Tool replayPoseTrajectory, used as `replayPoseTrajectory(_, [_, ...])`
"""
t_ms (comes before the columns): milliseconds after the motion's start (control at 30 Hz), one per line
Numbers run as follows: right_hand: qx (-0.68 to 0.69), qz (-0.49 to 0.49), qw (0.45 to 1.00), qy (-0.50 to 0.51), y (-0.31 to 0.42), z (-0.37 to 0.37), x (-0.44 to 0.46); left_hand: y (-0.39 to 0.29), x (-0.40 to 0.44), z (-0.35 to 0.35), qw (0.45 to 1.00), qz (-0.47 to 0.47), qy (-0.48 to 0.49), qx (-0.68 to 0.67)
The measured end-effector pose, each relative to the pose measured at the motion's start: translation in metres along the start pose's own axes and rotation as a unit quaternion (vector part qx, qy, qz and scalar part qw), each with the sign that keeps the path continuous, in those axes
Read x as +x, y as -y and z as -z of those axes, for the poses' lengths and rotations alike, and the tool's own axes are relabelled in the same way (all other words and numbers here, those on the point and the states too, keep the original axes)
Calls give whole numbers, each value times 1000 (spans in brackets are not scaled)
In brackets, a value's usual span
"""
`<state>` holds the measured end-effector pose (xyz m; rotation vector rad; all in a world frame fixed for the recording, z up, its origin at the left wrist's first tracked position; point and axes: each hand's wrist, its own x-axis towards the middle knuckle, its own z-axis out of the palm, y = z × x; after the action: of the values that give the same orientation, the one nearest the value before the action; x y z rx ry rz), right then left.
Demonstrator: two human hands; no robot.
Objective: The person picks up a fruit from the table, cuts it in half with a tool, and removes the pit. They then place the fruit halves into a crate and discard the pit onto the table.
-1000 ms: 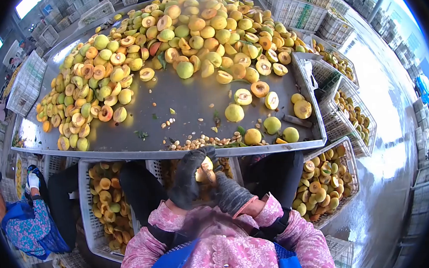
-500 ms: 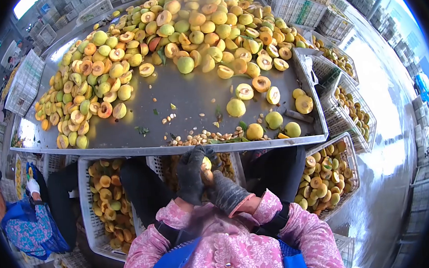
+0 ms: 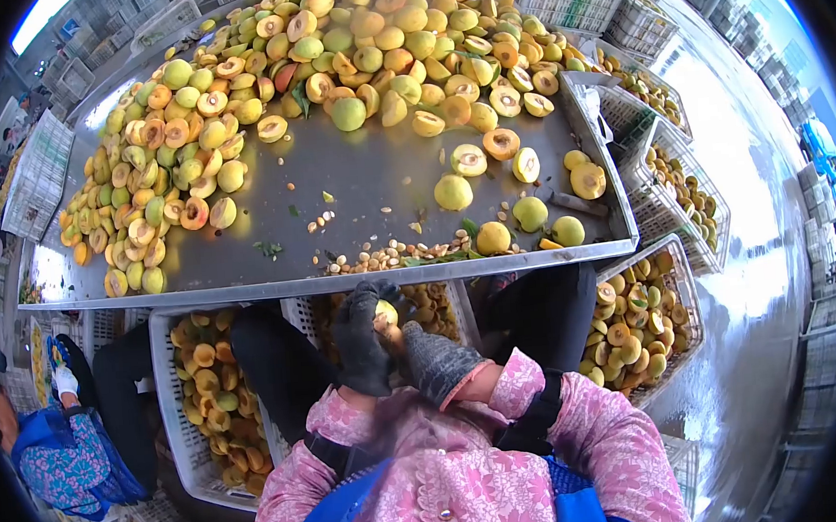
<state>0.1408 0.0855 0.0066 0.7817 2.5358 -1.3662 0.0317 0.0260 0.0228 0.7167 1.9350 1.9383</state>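
Observation:
Low in front of my lap, just below the near edge of the metal table (image 3: 289,212), my two gloved hands meet. My left hand (image 3: 360,341), in a dark glove, is closed around a small yellow peach piece (image 3: 386,312). My right hand (image 3: 441,361), in a grey glove, is closed close beside it; a tan, narrow thing shows between the hands, and I cannot make out what it is. On the table lie a big heap of whole and halved yellow peaches (image 3: 350,113) and, along the near edge, a row of pits (image 3: 398,255).
A crate of peach halves (image 3: 217,411) stands left of my legs, another crate (image 3: 699,333) stands right, and one (image 3: 465,316) sits between my knees. More filled crates (image 3: 717,235) line the table's right side. A co-worker (image 3: 68,455) sits at far left.
My hands stay together; the peach piece has shifted slightly left and is turned differently in my left hand. The whole view has tilted a little, so the table appears slightly higher.

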Motion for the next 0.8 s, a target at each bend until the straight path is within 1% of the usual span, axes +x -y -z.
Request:
replayPoseTrajectory(33, [-8, -6, 1000, 15, 8, 9, 0, -9, 0, -2, 997, 43, -14, -70])
replayPoseTrajectory(100, [-17, -9, 999, 25, 16, 17, 2, -15, 3, -4, 986, 83, -32, -138])
replayPoseTrajectory(133, [-17, -7, 1000, 22, 17, 17, 3, -14, 4, -3, 987, 82, -38, -135])
replayPoseTrajectory(200, [-6, -3, 1000, 18, 13, 6, 8, -4, 4, 2, 999, 17, -28, -34])
replayPoseTrajectory(233, [6, -3, 1000, 16, 6, -10, 15, 7, 5, 8, 997, -49, -9, 63])
replayPoseTrajectory(267, [16, -2, 1000, 13, 0, -24, 21, 14, 6, 13, 981, -115, 11, 159])
replayPoseTrajectory(333, [-14, 52, 998, -10, 2, -40, 30, 14, 8, 15, 993, -74, 33, 85])
replayPoseTrajectory(400, [-21, 61, 998, -13, 5, -42, 30, 20, 8, 18, 997, -40, 12, 57])
replayPoseTrajectory(433, [-11, 41, 999, -5, 19, -27, 22, 29, 4, 18, 997, -26, -16, 66])
replayPoseTrajectory(500, [16, -13, 1000, 18, 26, -13, 19, 38, 2, 18, 998, 9, -55, 37])
replayPoseTrajectory(533, [34, -48, 998, 35, 25, -11, 19, 38, 1, 17, 997, 32, -68, 1])
replayPoseTrajectory(567, [50, -83, 994, 52, 24, -10, 19, 43, 0, 18, 997, 38, -60, -5])
replayPoseTrajectory(600, [33, -48, 998, 34, 24, -13, 20, 47, -1, 20, 998, 44, -53, -11])
replayPoseTrajectory(667, [1, 21, 1000, -1, 22, -27, 27, 65, -2, 30, 999, 33, -3, 30])
replayPoseTrajectory(733, [-62, 74, 995, -12, 0, -54, 40, 71, 0, 36, 997, 47, 35, 49])
replayPoseTrajectory(800, [-62, 43, 997, -4, -9, -63, 43, 71, 0, 38, 995, 67, 56, 50])
